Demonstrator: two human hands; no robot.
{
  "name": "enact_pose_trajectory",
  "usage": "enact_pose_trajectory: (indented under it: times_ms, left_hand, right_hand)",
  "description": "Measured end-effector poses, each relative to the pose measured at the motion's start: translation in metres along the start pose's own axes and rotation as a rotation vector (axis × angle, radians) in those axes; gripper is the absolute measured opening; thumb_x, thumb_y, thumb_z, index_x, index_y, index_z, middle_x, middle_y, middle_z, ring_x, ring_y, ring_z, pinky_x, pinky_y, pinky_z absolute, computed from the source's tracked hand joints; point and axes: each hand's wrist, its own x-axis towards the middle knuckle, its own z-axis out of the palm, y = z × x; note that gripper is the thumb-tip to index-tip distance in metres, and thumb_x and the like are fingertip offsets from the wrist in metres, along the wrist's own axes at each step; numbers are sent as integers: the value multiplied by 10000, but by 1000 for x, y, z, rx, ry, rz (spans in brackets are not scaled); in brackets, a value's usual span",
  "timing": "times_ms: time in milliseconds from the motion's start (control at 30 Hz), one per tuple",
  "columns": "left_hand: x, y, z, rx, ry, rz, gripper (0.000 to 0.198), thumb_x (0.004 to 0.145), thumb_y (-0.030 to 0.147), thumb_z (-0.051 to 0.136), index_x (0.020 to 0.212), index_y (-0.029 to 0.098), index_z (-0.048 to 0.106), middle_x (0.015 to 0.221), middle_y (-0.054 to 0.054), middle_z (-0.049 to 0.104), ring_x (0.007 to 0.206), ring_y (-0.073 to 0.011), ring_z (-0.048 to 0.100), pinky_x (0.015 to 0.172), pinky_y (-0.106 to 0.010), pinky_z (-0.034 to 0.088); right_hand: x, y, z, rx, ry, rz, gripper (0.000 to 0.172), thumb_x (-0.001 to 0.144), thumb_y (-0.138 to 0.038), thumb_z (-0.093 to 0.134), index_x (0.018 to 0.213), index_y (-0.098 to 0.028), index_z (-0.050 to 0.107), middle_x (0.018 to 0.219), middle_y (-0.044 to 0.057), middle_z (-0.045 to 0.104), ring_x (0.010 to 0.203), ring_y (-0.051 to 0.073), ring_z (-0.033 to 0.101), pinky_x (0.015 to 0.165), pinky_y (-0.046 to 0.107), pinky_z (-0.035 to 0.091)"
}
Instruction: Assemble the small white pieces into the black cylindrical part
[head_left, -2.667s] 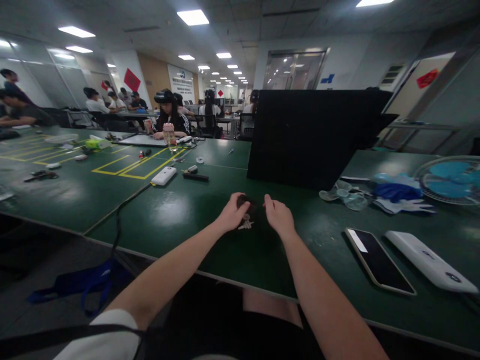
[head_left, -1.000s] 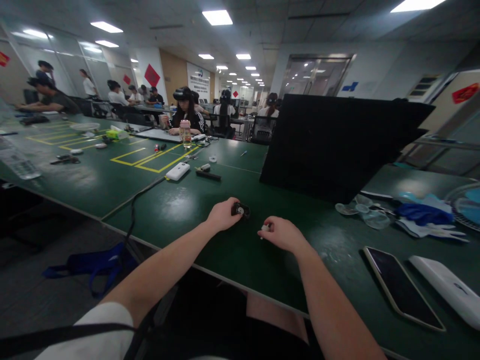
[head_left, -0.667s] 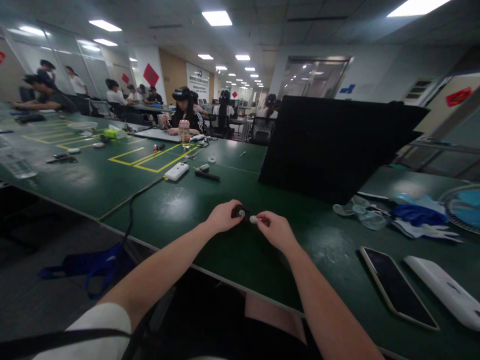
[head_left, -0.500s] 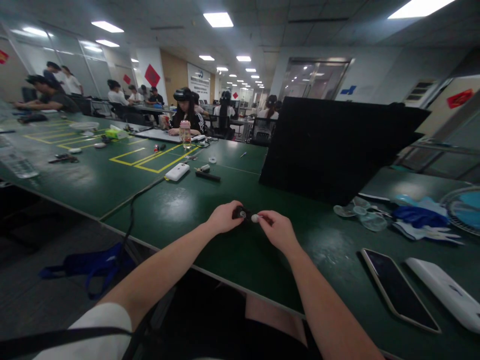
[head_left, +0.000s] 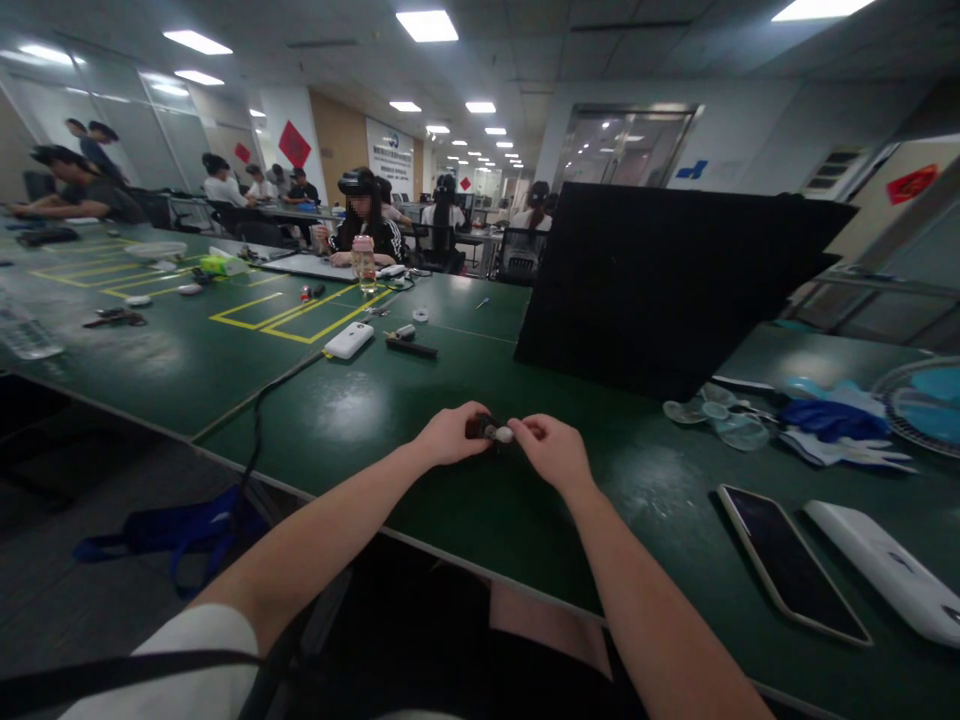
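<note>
Above the green bench (head_left: 360, 420), the left hand (head_left: 450, 436) grips a small black part (head_left: 478, 427) while the right hand (head_left: 551, 452) fingers pinch a small white piece (head_left: 504, 435) against it.

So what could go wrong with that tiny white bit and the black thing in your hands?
The white piece is tiny and only pinched in the right hand, so it might slip and roll away across the table. The black part in the left hand is half hidden by fingers, so the two may meet crooked.

Green table (head_left: 360, 410) bears phone (head_left: 791, 560), gloves (head_left: 832, 425), black board (head_left: 660, 280).
</note>
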Motion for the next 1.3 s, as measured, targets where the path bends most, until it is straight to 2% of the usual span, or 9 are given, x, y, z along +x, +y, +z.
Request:
enact_pose_trajectory:
  times_ms: [100, 167, 233, 300, 467, 900, 1167, 1300]
  left_hand:
    - [-1, 1, -2, -14, -20, -11, 517, 773, 338, 757, 1260, 272, 595, 1100, -27, 742, 989, -203, 712, 913, -346, 558]
    - [-1, 1, -2, -18, -29, -1, 512, 778, 339, 754, 1260, 273, 593, 1097, -27, 740, 989, -200, 712, 914, -344, 559]
    - [-1, 1, -2, -14, -28, 5, 508, 781, 349, 751, 1256, 269, 593, 1081, -29, 740, 980, -200, 713, 909, -346, 561]
    - [0, 0, -1, -8, -22, 6, 508, 779, 358, 750, 1252, 262, 592, 1072, -34, 740, 972, -203, 713, 904, -351, 562]
    - [-1, 1, -3, -16, -34, 2, 517, 786, 349, 744, 1270, 265, 582, 1089, -36, 737, 985, -202, 710, 911, -349, 557]
    - [-2, 2, -5, 24, -43, -9, 526, 800, 375, 731, 1288, 271, 566, 1103, -43, 731, 994, -217, 704, 918, -362, 550]
    - [-1, 3, -6, 65, 17, -2, 473, 783, 416, 735, 1207, 241, 620, 1139, -62, 706, 1030, -221, 676, 927, -363, 540]
    - [-4, -4, -11, 79, 86, -93, 466, 769, 368, 742, 1194, 232, 612, 1126, -65, 712, 1011, -218, 679, 904, -345, 538]
  right_hand:
    - [6, 12, -10, -30, 55, 194, 677, 989, -683, 220, 901, -212, 698, 781, 85, 694, 678, 199, 630, 594, 310, 468]
    - [11, 23, -12, -112, -51, 319, 604, 987, -654, 289, 867, -211, 682, 791, 96, 698, 666, 205, 638, 575, 315, 477]
    - [15, 32, -11, -189, -156, 357, 448, 974, -574, 422, 887, -218, 680, 852, 96, 713, 708, 214, 662, 584, 317, 493]
    - [17, 37, -7, -232, -190, 357, 384, 962, -540, 467, 923, -226, 685, 902, 98, 720, 764, 225, 681, 613, 324, 513]
    - [20, 39, 0, -257, -198, 355, 390, 936, -566, 500, 972, -229, 692, 971, 108, 724, 845, 245, 696, 660, 337, 542]
    - [20, 40, 0, -249, -215, 347, 390, 912, -589, 517, 936, -239, 689, 959, 101, 730, 808, 242, 696, 630, 340, 562]
    - [22, 45, 0, -236, -218, 326, 403, 911, -595, 515, 964, -231, 682, 965, 98, 724, 814, 238, 695, 640, 341, 556]
    - [19, 43, -3, -236, -217, 315, 403, 913, -595, 512, 983, -236, 682, 973, 99, 724, 823, 239, 697, 647, 340, 556]
